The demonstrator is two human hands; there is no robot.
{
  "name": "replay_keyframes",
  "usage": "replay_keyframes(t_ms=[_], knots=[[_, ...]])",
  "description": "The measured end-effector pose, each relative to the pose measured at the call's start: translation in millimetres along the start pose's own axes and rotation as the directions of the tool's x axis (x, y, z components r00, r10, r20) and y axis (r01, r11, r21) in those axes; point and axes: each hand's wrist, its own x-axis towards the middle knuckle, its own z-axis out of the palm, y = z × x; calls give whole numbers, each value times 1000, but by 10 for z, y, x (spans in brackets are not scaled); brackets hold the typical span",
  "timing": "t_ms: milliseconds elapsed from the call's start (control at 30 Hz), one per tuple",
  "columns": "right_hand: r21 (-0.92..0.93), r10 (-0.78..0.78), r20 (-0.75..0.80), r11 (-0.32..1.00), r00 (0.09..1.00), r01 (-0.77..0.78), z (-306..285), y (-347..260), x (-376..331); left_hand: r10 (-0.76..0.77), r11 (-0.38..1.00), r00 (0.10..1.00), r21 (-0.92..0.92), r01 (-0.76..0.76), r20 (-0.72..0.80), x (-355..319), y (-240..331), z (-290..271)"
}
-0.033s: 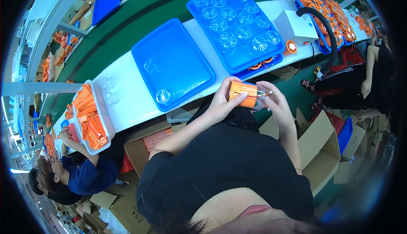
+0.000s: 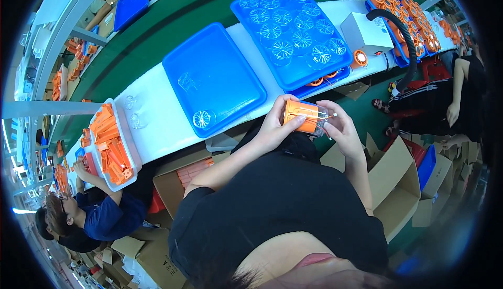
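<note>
Both my hands hold one orange plastic part (image 2: 303, 116) with a clear round piece at its right end, just below the white bench edge. My left hand (image 2: 275, 124) wraps its left side, thumb lying across the top. My right hand (image 2: 339, 126) grips the clear end with its fingertips. Right above my hands lies a blue tray (image 2: 293, 29) filled with several clear fan wheels. To its left sits a second blue tray (image 2: 212, 79), with one fan wheel (image 2: 201, 118) at its near corner.
A white tray (image 2: 112, 142) of orange parts stands at the left, where a seated person in a blue top (image 2: 99, 218) works. A white box (image 2: 367, 33) and black hose (image 2: 403, 37) stand right of the trays. Another person (image 2: 461, 100) sits far right. Cardboard boxes (image 2: 398, 184) crowd the floor.
</note>
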Motion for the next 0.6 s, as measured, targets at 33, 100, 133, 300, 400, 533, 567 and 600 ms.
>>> replay_keyframes(t_ms=[33, 100, 133, 300, 400, 533, 567, 600], knots=[[0, 1, 1, 1000, 1000, -1, 10, -6, 1, 20, 999, 1000, 24, -20, 9, 4, 12, 2], [-16, -57, -12, 998, 998, 57, 49, -13, 13, -15, 1000, 1000, 17, 15, 10, 12, 36, -21], [-24, -85, -18, 996, 996, 85, 56, -15, 21, -51, 999, 999, 10, 51, 14, 16, 46, -39], [-27, -55, -21, 998, 998, 54, 48, -19, 45, 43, 985, 998, 171, -36, -38, 16, -9, -30], [1, -62, -14, 998, 998, 62, 65, -1, 62, 190, 957, 981, 229, -179, -27, 58, -133, -44], [63, -21, 54, 998, 998, 17, 30, 7, 76, 334, 883, 943, 354, -309, -9, 55, -168, -44], [64, -20, 54, 998, 998, 16, 33, 10, 79, 368, 852, 930, 400, -337, -1, 55, -163, -42], [74, -11, 52, 997, 999, 7, 41, 15, 83, 367, 853, 930, 400, -336, -1, 57, -157, -44]])
